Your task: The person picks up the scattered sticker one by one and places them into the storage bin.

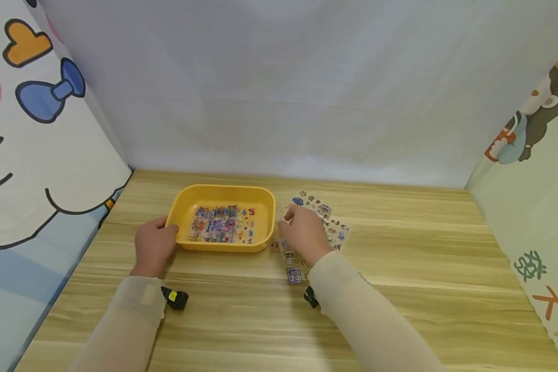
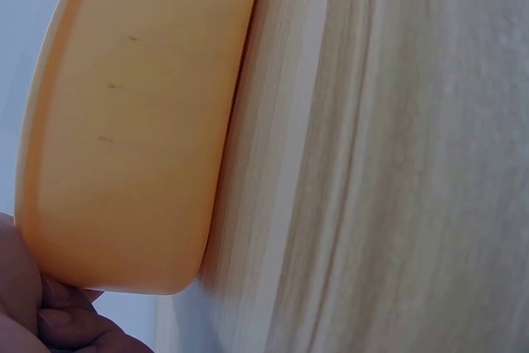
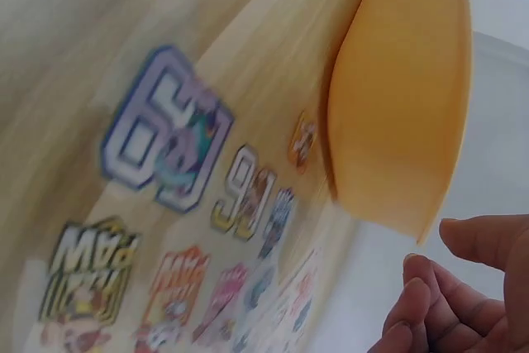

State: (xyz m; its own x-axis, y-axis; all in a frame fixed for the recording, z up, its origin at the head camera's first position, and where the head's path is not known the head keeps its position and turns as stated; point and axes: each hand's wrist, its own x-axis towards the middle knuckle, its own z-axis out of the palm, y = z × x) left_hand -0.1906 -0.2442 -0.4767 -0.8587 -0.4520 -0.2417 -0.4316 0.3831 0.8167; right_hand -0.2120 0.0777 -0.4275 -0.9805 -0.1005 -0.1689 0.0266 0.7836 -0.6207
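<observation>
A yellow plastic tray [image 1: 225,248] stands on the table with many small colourful cartoon stickers [image 1: 216,225] inside it. My left hand [image 1: 154,245] grips the tray's left rim, its thumb over the edge; in the left wrist view, its fingers [image 2: 78,320] are at the tray's corner. Off the tray's right end, my right hand [image 1: 307,232] hovers above more loose cartoon stickers [image 1: 294,275] on the table. The right wrist view shows its thumb [image 3: 475,237] and bent fingers apart near the tray's corner, with nothing seen between them. Part of these stickers is hidden under that hand.
The wood-grain table [image 1: 414,258] extends to the right and front. A white cloth backdrop [image 1: 288,103] closes off the rear, and printed cartoon cloths [image 1: 37,170] hang at both sides. Black wrist-camera parts [image 1: 175,298] show beside the sleeves.
</observation>
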